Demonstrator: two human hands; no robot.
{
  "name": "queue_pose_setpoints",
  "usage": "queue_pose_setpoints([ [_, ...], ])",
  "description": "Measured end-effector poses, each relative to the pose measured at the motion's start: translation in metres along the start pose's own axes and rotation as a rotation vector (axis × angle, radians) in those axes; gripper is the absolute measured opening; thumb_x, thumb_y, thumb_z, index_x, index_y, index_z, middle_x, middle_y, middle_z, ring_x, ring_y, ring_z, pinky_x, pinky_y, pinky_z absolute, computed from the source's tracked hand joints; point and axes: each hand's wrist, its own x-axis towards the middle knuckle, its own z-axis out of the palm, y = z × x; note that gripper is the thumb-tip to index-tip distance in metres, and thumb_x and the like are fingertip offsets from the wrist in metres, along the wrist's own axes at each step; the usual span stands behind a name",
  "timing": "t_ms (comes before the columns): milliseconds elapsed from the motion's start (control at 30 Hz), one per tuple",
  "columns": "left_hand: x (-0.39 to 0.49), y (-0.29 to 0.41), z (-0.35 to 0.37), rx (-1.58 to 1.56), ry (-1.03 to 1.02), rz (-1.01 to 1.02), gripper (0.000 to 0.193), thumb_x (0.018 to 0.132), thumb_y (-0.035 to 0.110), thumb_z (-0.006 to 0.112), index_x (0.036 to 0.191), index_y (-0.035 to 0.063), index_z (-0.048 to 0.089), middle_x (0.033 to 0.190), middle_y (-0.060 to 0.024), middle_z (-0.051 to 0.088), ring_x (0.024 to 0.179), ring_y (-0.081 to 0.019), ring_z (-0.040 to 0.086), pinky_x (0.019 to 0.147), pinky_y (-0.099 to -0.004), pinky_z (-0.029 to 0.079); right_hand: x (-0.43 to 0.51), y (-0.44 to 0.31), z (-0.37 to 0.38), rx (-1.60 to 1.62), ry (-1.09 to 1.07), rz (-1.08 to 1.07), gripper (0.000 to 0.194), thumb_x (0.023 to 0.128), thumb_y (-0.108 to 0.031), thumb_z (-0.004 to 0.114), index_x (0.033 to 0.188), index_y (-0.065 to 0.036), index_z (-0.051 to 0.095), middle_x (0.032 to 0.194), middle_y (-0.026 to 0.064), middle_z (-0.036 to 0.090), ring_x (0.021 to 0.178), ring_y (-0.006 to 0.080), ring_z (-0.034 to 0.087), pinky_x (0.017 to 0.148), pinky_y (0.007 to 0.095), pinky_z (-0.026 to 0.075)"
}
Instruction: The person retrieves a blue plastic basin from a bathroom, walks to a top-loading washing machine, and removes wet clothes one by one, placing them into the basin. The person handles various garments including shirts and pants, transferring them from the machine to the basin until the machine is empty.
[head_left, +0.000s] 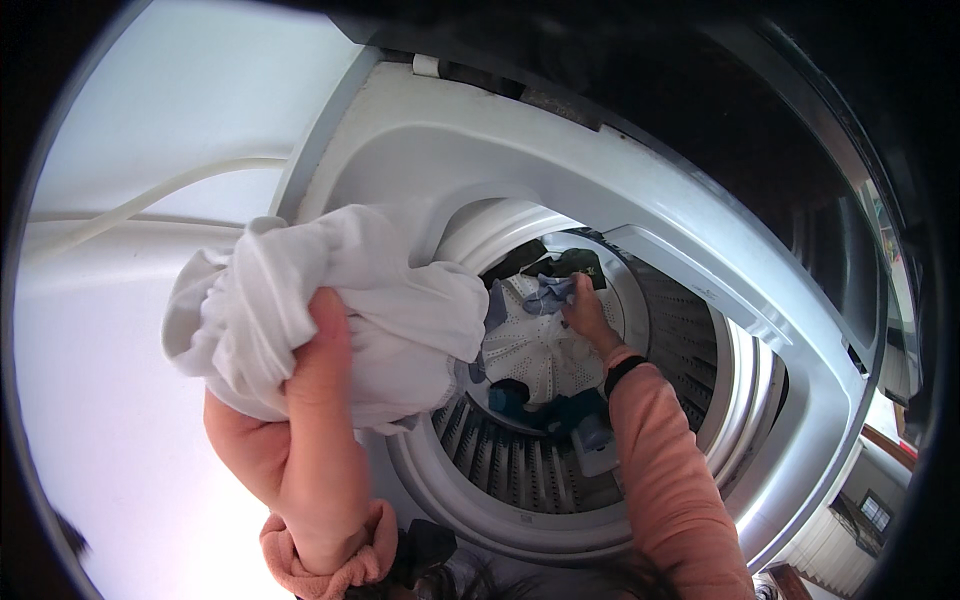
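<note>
A bunched white cloth is gripped in my left hand, held up to the left of the drum opening. My right hand reaches deep into the drum of a top-loading washing machine. Between its fingers is a small blue-grey cloth, above the drum's perforated white bottom. Dark green fabric lies just beyond that hand. Nearer to me, dark teal fabric rests at the bottom of the drum. My right forearm hides part of the drum wall.
The raised dark lid stands along the far right side. A pale hose runs along the white wall at the left. A white plastic part sits on the drum's near wall. Slotted metal lines the drum.
</note>
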Motion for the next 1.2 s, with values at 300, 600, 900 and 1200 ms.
queue_pose_setpoints([
  [300,0.006,0.008,-0.001,0.092,-0.654,-0.069,0.008,0.073,0.001,0.063,0.082,0.0000,0.063,0.083,-0.0135,0.065,0.074,-0.0191,0.062,0.061,-0.0304,0.045,-0.016,-0.011,-0.026,-0.443,-0.403,0.072,0.027,0.076,-0.004,0.059,0.102,-0.008,0.066,0.111,0.0224,0.056,0.096,0.0392,0.061,0.081,0.0486,0.051],
  [600,0.006,-0.012,0.005,0.212,-0.828,-0.218,0.028,0.087,0.024,0.064,0.093,-0.0034,0.065,0.074,-0.0084,0.066,0.068,-0.0140,0.061,0.063,-0.0315,0.048,0.005,-0.174,-0.169,-0.124,-0.452,-0.294,0.021,0.074,0.000,0.059,0.088,-0.011,0.071,0.106,0.0138,0.058,0.102,0.0341,0.058,0.086,0.0371,0.048],
  [900,0.009,-0.042,0.011,0.471,-0.822,-0.216,0.071,0.092,0.052,0.046,0.104,-0.0161,0.060,0.101,-0.0316,0.064,0.102,-0.0389,0.062,0.089,-0.0416,0.045,-0.066,-0.348,-0.334,0.061,-0.246,-0.648,0.021,0.067,0.012,0.052,0.079,-0.001,0.063,0.096,0.0097,0.052,0.089,0.0254,0.055,0.075,0.0310,0.045],
  [1200,-0.008,-0.013,0.023,-0.541,-1.132,-0.804,0.064,0.095,0.058,0.042,0.127,0.0040,0.055,0.116,-0.0104,0.061,0.108,-0.0188,0.057,0.088,-0.0307,0.046,-0.117,-0.405,-0.348,-0.018,-0.520,-0.875,0.022,0.067,0.011,0.059,0.081,-0.004,0.064,0.104,0.0063,0.053,0.091,0.0249,0.056,0.075,0.0343,0.046],
])
